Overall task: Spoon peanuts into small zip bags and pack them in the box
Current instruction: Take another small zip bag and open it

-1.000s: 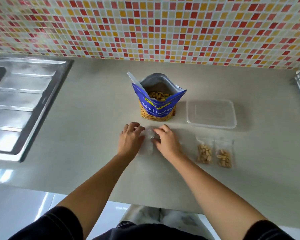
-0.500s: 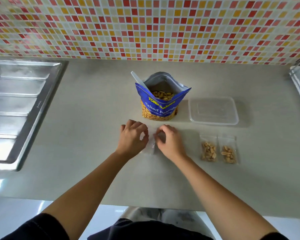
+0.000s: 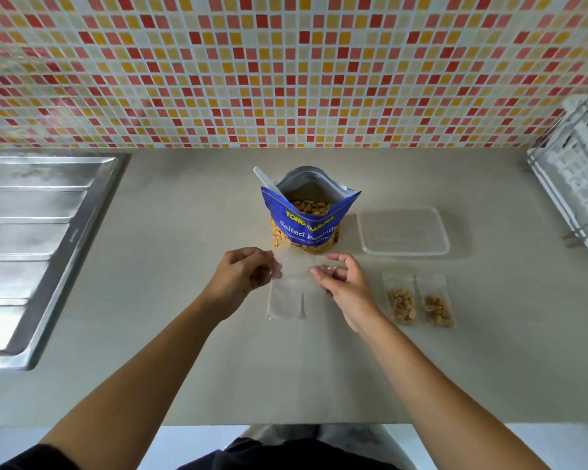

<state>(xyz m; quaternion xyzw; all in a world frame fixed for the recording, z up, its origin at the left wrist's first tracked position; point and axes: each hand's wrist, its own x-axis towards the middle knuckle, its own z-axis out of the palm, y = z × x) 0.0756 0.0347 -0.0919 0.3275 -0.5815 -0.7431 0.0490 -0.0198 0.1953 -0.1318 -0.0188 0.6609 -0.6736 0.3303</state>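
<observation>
I see my left hand [image 3: 243, 274] and right hand [image 3: 340, 278] each pinching one top corner of an empty clear plastic zip bag [image 3: 294, 283], lifted just above the beige countertop [image 3: 170, 239]. More empty bags seem to lie under it, but the view is not clear.

I judge the bag very light, soft and slippery, so the grip belongs on the stiffer zip lips.

The open blue foil peanut pouch [image 3: 308, 218] with its white plastic spoon [image 3: 267, 180] stands close at 12 o'clock and can tip. The clear rectangular plastic box [image 3: 403, 232] is at 2 o'clock, two filled small bags [image 3: 418, 301] at 3 o'clock. Toward 6 o'clock the room is open.
</observation>
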